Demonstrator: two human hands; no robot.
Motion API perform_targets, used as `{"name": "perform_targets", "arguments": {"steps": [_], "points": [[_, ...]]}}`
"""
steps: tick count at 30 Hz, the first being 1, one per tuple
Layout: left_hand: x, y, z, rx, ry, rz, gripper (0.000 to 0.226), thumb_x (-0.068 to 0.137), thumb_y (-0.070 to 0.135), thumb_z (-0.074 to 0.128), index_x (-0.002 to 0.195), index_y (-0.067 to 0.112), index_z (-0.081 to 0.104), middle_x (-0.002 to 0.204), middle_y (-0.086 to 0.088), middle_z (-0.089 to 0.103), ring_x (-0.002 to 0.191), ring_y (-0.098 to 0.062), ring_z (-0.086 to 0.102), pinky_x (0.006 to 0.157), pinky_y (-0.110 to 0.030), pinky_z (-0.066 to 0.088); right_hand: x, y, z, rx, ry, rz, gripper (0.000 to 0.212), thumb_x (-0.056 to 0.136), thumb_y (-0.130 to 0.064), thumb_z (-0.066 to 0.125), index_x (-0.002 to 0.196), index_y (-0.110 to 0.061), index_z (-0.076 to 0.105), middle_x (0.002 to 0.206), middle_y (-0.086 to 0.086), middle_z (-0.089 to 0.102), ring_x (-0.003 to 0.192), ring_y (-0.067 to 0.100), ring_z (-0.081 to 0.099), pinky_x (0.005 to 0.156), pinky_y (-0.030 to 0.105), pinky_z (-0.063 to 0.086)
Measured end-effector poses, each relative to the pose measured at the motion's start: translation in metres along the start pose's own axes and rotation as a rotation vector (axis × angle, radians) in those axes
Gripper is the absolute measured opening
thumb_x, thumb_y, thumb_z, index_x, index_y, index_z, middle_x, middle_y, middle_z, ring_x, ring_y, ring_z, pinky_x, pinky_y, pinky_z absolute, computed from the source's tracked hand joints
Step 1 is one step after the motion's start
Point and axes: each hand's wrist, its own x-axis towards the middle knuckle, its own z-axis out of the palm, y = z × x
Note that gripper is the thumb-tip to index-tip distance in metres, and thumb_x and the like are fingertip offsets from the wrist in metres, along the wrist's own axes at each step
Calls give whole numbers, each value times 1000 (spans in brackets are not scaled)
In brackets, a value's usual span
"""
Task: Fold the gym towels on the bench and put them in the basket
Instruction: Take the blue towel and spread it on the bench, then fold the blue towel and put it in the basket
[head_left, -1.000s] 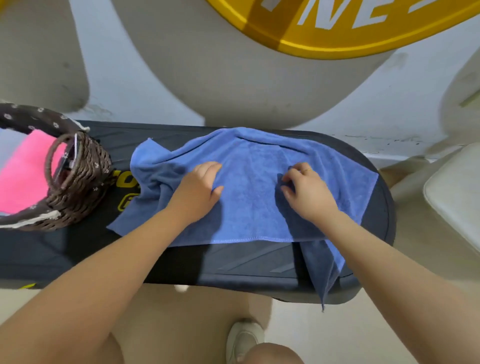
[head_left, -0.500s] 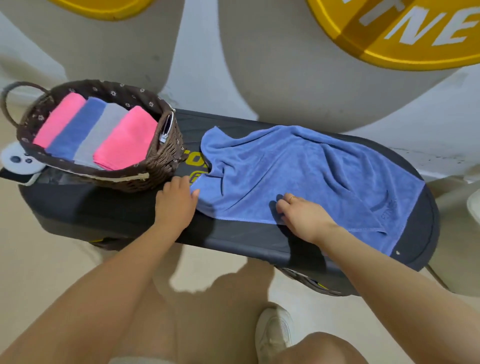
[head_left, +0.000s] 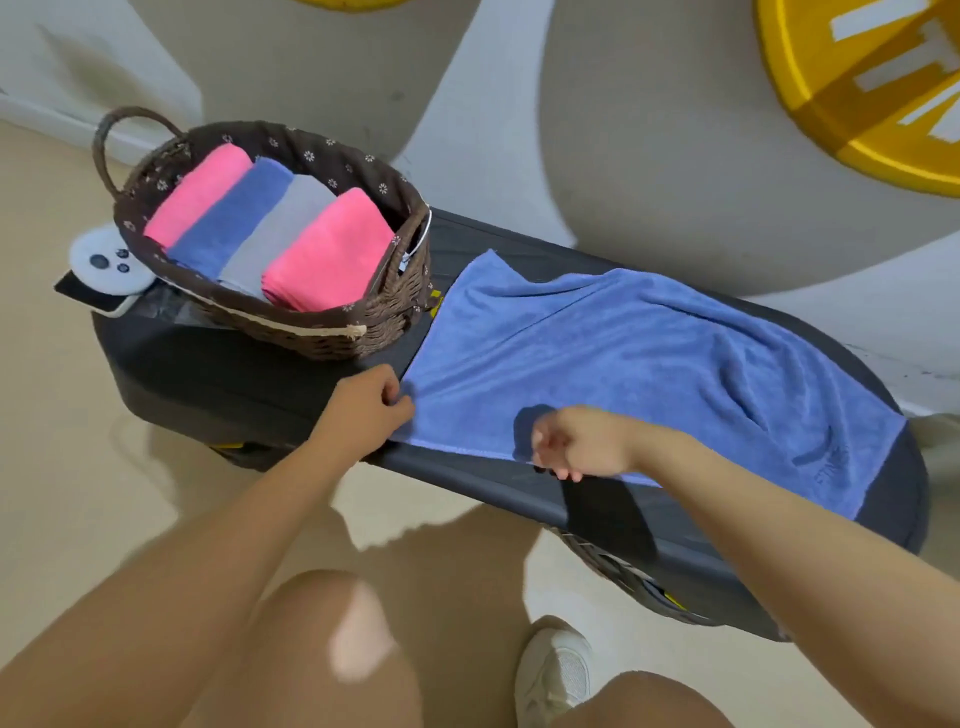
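Black bench (head_left: 249, 374): basket (head_left: 384, 317) at 10 o'clock, four folded towels inside. Blue towel (head_left: 623, 364) at 2 o'clock, spread, unfolded. Left hand (head_left: 371, 408) pinching corner; right hand (head_left: 582, 441) curled, empty.

The blue towel (head_left: 623, 374) is soft, matt terry cloth. The basket (head_left: 332, 332) is rough brown wicker with a printed fabric lining. The bench (head_left: 234, 379) has smooth, matt black padding.

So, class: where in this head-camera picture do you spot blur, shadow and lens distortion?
Head view: right hand is motion-blurred and casts a dark shadow on the blue towel; the bench bows from wide-angle distortion; the basket stays sharp.
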Motion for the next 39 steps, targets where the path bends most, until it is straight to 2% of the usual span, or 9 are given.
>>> {"name": "perform_targets", "arguments": {"steps": [6, 13, 17, 22, 26, 29, 34, 36, 39], "points": [[-21, -26, -19, -13, -32, 21, 19, 83, 2, 58, 89, 15, 47, 76, -11, 51, 60, -15, 41, 54, -22, 33, 75, -42, -50, 81, 829, -62, 23, 97, -15, 39, 98, -2, 58, 104, 17, 59, 97, 32, 53, 84, 38, 42], [-17, -42, -10, 132, 25, 57, 30, 88, 3, 54, 115, 13, 62, 105, -2, 44, 91, -23, 55, 79, -23, 38, 157, -53, -88, 9, 662, 219, 33, 98, -21, 42, 126, -4, 41, 134, 17, 40, 117, 38, 49, 81, 38, 39], [-12, -41, -8, 174, 44, 58, 40, 88, 1, 48, 126, 11, 53, 120, -6, 44, 82, -24, 56, 72, -27, 42, 175, -50, -97, -68, 607, 213, 16, 94, -18, 47, 84, -6, 53, 126, 22, 52, 109, 37, 55, 70, 32, 35], [-8, -45, -7, 248, 108, 131, 43, 81, -4, 52, 120, 11, 60, 116, -10, 49, 76, -31, 57, 64, -41, 50, 170, -55, -104, 125, 854, 152, 29, 95, -10, 35, 119, -6, 49, 126, 20, 49, 113, 36, 50, 79, 34, 36], [-9, -38, -5, 369, 212, 206, 41, 65, -9, 71, 105, 1, 67, 94, -21, 54, 56, -33, 54, 49, -32, 45, 152, -51, -68, 117, 733, -6, 55, 97, -10, 36, 148, -17, 20, 156, 13, 16, 143, 26, 21, 116, 41, 19], [-10, -18, 3, 440, 211, 432, 33, 56, -12, 74, 86, 2, 68, 76, -17, 57, 43, -27, 50, 42, -26, 36, 124, -28, -49, 56, 742, 56, 55, 95, -8, 35, 148, -16, 21, 156, 7, 19, 144, 22, 18, 118, 43, 11], [-1, 31, 39, 353, -42, 677, 22, 73, 6, 48, 82, 13, 67, 76, -5, 61, 47, -25, 58, 32, -24, 39, 55, 27, -27, 48, 772, 164, 36, 89, -1, 40, 123, -1, 53, 132, 15, 47, 122, 34, 45, 102, 39, 35], [-2, 56, 56, 333, -119, 718, 21, 72, 8, 52, 85, 13, 67, 79, -5, 61, 52, -26, 61, 40, -28, 45, 20, 46, -18, 80, 830, 275, 38, 88, -1, 37, 123, -3, 53, 134, 14, 46, 121, 36, 45, 102, 42, 36], [-15, 98, 83, 333, -270, 706, 27, 90, 18, 47, 114, 17, 59, 108, -4, 58, 97, -26, 59, 90, -37, 40, -29, 75, -8, 124, 851, 433, 42, 90, -1, 35, 129, -7, 49, 140, 12, 41, 126, 34, 42, 104, 42, 35]]}}
